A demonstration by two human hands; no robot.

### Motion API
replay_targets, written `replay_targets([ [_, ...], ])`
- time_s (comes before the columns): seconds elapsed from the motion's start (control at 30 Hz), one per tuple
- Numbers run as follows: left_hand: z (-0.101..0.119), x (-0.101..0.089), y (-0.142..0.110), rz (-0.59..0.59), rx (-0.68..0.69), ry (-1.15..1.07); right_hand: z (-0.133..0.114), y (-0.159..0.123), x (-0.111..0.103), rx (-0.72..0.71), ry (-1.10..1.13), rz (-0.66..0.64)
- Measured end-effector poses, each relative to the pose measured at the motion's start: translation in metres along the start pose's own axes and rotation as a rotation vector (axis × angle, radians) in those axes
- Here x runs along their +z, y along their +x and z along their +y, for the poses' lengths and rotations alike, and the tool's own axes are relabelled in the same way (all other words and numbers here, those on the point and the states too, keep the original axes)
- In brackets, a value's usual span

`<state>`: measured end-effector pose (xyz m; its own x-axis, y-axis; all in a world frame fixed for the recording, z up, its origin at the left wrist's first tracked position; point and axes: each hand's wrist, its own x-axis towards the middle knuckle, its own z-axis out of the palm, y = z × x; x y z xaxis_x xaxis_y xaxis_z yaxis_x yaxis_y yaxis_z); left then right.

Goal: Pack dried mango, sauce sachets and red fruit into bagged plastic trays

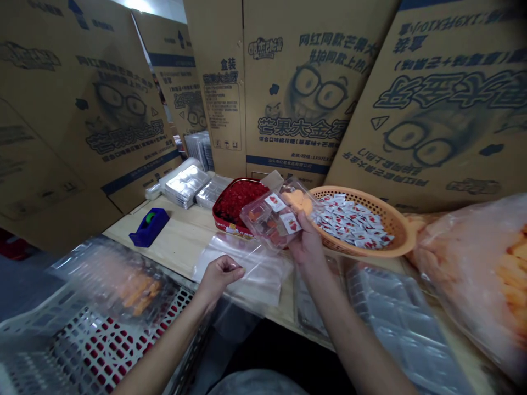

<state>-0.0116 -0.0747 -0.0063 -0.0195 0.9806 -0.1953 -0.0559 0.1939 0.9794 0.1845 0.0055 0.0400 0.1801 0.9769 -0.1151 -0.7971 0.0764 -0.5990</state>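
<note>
My right hand point(307, 241) grips a clear plastic tray point(263, 219) by its near right side, tilted above the table. In the tray lie orange candy pieces point(299, 202), red bits and two small white sachets with red prints. Lower and to the left, my left hand point(220, 278) is closed in a pinch on the edge of a clear plastic bag point(253, 263), whose film stretches toward the tray. Flat on the table beneath are more clear bags point(267, 293). Behind the tray, partly covered by it, stands a red tin point(239, 200) of red shreds.
An orange basket point(405, 241) of sachets stands right of the tin. Empty trays point(395, 307) and a large bag of orange candy point(461, 258) are at right. Left are a blue tape dispenser point(150, 226), stacked trays point(186, 181) and a white crate point(24, 323) with packed trays. Cartons point(304, 137) wall the back.
</note>
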Motion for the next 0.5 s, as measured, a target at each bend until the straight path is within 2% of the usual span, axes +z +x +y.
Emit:
replay_targets([
  [0.17,0.002,-0.002,-0.008,-0.001,-0.046,-0.025,0.008,0.001,-0.005,-0.039,-0.001,-0.002],
  [0.4,-0.003,-0.004,-0.013,0.002,-0.047,-0.07,0.012,0.001,-0.014,-0.076,0.024,0.069],
  [0.5,-0.004,-0.002,-0.013,0.031,-0.08,-0.129,0.014,-0.005,-0.011,-0.06,0.037,0.042],
])
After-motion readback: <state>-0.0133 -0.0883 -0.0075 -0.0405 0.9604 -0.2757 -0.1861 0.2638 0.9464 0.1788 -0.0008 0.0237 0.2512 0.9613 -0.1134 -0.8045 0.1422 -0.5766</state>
